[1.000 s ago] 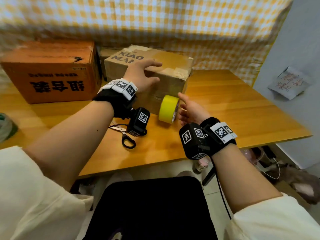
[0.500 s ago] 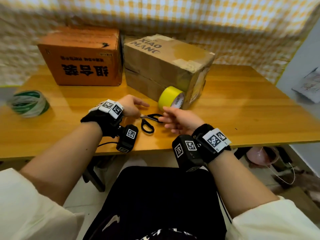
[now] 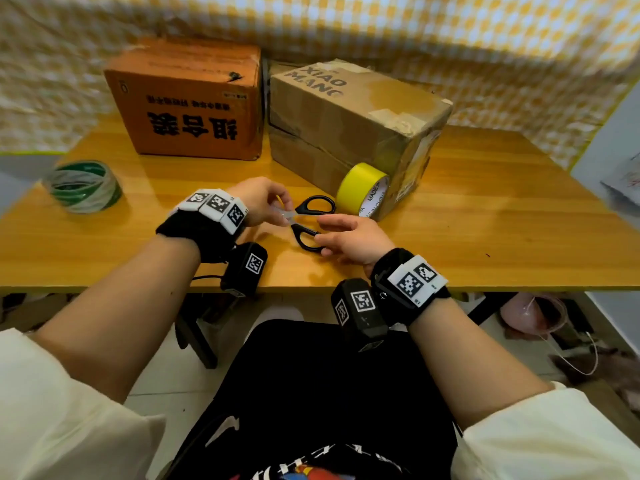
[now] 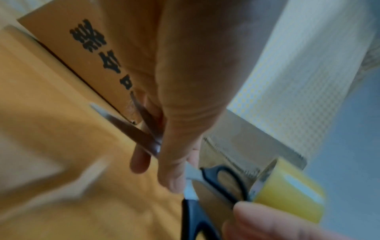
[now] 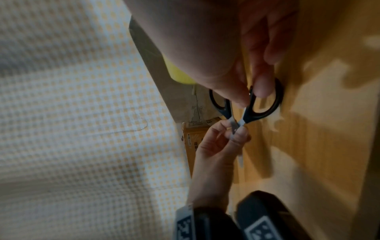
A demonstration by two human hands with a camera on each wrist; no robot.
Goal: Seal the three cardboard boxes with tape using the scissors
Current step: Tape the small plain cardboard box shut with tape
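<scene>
Black-handled scissors [image 3: 306, 216] are just above the table [image 3: 485, 220], blades parted, between both hands. My left hand [image 3: 282, 211] pinches the metal near the pivot [image 5: 234, 128]. My right hand [image 3: 320, 233] pinches the near handle loop [image 5: 252, 100] between thumb and finger. A yellow tape roll [image 3: 362, 187] stands on edge against the brown box [image 3: 346, 112], just beyond the scissors. To the left of that box stands an orange box [image 3: 187, 98]. The left wrist view shows the open blades [image 4: 131, 128], the far handle loop [image 4: 226, 183] and the yellow roll [image 4: 287, 196].
A green-and-white tape roll [image 3: 83, 185] lies at the table's left edge. A checked yellow cloth [image 3: 381, 26] hangs behind the boxes. Bare tabletop lies to the right of the brown box. Bags and cables [image 3: 540, 317] lie on the floor at the right.
My left hand left the brown box, dropped to the scissors and now pinches them. My right hand moved from the yellow roll to the handle. The roll now leans on the box.
</scene>
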